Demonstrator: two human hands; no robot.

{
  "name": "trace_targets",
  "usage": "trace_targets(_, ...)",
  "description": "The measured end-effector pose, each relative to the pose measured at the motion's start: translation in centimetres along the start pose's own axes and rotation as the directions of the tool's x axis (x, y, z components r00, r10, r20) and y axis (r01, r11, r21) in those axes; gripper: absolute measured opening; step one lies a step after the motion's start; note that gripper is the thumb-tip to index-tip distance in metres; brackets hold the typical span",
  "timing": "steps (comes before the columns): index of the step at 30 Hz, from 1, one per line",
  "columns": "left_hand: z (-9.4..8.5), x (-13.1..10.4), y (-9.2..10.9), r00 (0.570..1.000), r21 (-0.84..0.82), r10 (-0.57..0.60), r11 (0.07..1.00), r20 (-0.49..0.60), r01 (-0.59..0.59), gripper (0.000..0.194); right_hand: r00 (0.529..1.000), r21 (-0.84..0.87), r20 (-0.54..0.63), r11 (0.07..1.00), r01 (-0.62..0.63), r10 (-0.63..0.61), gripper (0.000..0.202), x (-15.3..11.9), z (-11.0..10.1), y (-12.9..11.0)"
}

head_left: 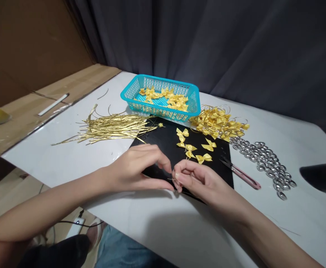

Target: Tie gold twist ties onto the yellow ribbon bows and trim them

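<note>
Over the front of a black mat [163, 169], my two hands meet almost fingertip to fingertip. My right hand [195, 178] is closed in a pinch on a thin tie [171, 179], whose fine end pokes out to the left; the rest is mostly hidden by the fingers. My left hand [140, 167] curves towards it, thumb and forefinger apart, with nothing visible between them. Several yellow ribbon bows [190, 150] lie on the mat just beyond my right hand. Behind my left hand is a pile of gold twist ties [115, 126].
A blue plastic basket [160, 109] holding yellow bows stands at the back. Right of it are a heap of bows with ties [221, 123], shiny silver oval pieces [266, 160] and pink-handled snips [243, 176]. A dark object [322, 175] juts in at the right edge.
</note>
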State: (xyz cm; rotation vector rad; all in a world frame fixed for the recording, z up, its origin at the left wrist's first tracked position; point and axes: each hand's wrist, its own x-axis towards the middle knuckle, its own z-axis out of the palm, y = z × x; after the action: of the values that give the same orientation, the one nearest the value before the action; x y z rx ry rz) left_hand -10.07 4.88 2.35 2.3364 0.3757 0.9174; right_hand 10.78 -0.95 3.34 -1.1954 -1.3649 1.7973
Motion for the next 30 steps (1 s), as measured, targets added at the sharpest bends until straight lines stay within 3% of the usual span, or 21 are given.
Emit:
trace_targets(5, -0.6, 0.4, -0.1, 0.997, 0.041, 0.007, 0.999, 0.075, -0.01, 0.03, 1.0, 0.002, 0.007, 1.0, 0.011, -0.011, 0.028, 0.0, -0.2, 0.3)
trace_targets(13, 0.0, 0.6, 0.2, 0.996, -0.046, -0.039, 0.998, 0.079, 0.043, 0.002, 1.0, -0.026, -0.021, 1.0, 0.003, -0.003, 0.031, 0.0, 0.1, 0.1)
trace_targets(23, 0.5, 0.5, 0.1, 0.999, -0.057, -0.014, 0.998, 0.045, 0.016, 0.001, 1.0, -0.043, -0.008, 0.999, 0.0, 0.0, 0.03, 0.1, 0.1, 0.1)
trace_targets(30, 0.3, 0.4, 0.0, 0.996, -0.075, -0.065, 0.995, 0.062, 0.069, 0.002, 1.0, -0.041, -0.007, 0.999, 0.013, -0.013, 0.024, 0.1, 0.2, 0.1)
